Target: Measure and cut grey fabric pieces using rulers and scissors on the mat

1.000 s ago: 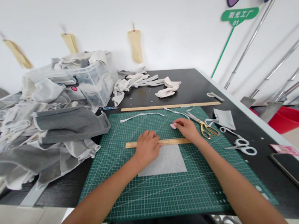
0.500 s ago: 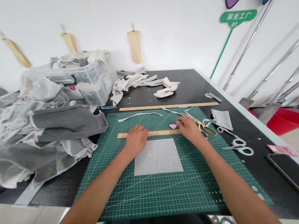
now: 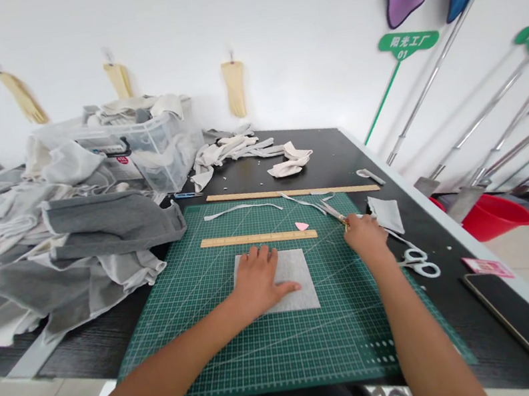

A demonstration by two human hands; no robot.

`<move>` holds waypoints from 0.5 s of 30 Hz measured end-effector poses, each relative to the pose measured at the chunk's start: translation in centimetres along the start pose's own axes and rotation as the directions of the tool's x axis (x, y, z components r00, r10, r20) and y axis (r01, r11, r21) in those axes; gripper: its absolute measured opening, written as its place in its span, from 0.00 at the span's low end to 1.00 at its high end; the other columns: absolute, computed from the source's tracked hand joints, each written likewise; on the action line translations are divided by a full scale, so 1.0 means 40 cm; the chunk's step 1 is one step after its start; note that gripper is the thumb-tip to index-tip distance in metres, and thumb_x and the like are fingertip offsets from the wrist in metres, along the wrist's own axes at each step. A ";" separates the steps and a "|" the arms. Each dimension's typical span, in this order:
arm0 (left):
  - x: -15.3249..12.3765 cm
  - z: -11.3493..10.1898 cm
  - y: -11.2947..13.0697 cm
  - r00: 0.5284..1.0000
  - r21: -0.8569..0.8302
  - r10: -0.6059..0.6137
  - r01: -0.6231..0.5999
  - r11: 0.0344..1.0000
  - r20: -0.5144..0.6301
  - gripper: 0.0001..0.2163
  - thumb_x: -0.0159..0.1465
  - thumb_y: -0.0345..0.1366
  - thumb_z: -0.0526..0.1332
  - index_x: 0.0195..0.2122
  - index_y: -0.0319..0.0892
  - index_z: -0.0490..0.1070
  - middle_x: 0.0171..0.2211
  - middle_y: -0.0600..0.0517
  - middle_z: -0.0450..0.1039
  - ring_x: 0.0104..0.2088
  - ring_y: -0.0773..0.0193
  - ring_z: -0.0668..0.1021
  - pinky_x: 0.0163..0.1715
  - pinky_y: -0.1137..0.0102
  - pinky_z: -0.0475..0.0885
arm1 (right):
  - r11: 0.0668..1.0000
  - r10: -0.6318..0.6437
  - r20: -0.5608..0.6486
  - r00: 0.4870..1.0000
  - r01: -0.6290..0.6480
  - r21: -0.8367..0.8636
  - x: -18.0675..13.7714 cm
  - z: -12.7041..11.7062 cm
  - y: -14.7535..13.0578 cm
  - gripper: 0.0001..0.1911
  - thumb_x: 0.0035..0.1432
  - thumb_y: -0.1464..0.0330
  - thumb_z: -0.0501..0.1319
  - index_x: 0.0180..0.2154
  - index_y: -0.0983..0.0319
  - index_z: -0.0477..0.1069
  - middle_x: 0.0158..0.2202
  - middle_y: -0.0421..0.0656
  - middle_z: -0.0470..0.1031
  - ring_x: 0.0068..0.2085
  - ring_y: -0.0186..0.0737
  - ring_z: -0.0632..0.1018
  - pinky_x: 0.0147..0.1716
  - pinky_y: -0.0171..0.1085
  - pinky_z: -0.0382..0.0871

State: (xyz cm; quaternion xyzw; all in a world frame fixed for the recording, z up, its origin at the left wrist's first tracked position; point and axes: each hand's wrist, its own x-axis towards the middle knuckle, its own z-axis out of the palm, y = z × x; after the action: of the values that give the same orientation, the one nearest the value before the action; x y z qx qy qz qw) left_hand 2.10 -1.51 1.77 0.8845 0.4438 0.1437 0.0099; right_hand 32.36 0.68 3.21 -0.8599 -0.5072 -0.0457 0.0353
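Observation:
My left hand (image 3: 261, 283) lies with fingers spread on a grey rectangle of cloth (image 3: 301, 280), covering its left part. Under the cloth is a green gridded cutting mat (image 3: 280, 351). My right hand (image 3: 367, 238) is closed around the handles of gold-handled scissors (image 3: 332, 211), whose blades point up and left; the hand hides most of the handles. A short wooden ruler (image 3: 258, 238) lies just beyond the cloth. At its right end rests a small pink piece of tailor's chalk (image 3: 301, 225). Thin cloth strips (image 3: 240, 209) lie farther up the mat.
White-handled scissors (image 3: 420, 263) and a phone (image 3: 522, 317) lie to the right. A longer wooden ruler (image 3: 289, 192) crosses the mat's far edge. Heaped grey cloth (image 3: 111, 223) and a clear plastic box (image 3: 159, 148) stand left. A red bucket (image 3: 495, 217) is beyond the table's right edge.
My left hand has left the short ruler and moved down onto the grey cloth. My right hand has moved right from beside the chalk and taken hold of the gold-handled scissors.

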 end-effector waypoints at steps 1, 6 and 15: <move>-0.007 0.003 0.008 1.000 0.005 -0.005 0.005 1.000 0.008 0.39 0.60 0.67 0.58 0.60 0.38 0.68 0.53 0.37 0.71 0.52 0.40 0.70 0.51 0.49 0.66 | 1.000 0.001 0.011 1.000 -0.001 -0.010 -0.002 0.000 0.000 0.19 0.66 0.69 0.52 0.54 0.64 0.73 0.49 0.61 0.74 0.52 0.60 0.76 0.47 0.53 0.70; -0.004 0.000 -0.019 0.987 -0.085 0.128 -0.120 0.989 0.096 0.36 0.67 0.61 0.53 0.67 0.39 0.60 0.64 0.38 0.63 0.62 0.40 0.65 0.60 0.48 0.60 | 1.000 -0.020 0.071 0.997 0.021 -0.021 0.000 -0.007 0.013 0.19 0.68 0.67 0.50 0.55 0.59 0.73 0.50 0.58 0.74 0.52 0.61 0.77 0.47 0.54 0.70; 0.061 -0.040 -0.185 0.817 -0.492 0.499 -0.320 0.810 0.289 0.31 0.63 0.50 0.67 0.66 0.52 0.64 0.71 0.49 0.55 0.72 0.48 0.55 0.70 0.52 0.50 | 0.999 0.036 0.119 0.992 -0.032 -0.034 0.005 -0.010 -0.001 0.21 0.66 0.65 0.52 0.51 0.70 0.75 0.50 0.64 0.74 0.53 0.63 0.77 0.48 0.52 0.72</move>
State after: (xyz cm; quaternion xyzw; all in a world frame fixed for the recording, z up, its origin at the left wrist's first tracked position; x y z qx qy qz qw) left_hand -2.73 4.72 2.85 0.9467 0.1838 0.0485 0.2601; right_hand 32.40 0.83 3.63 -0.8701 -0.4927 -0.0013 -0.0080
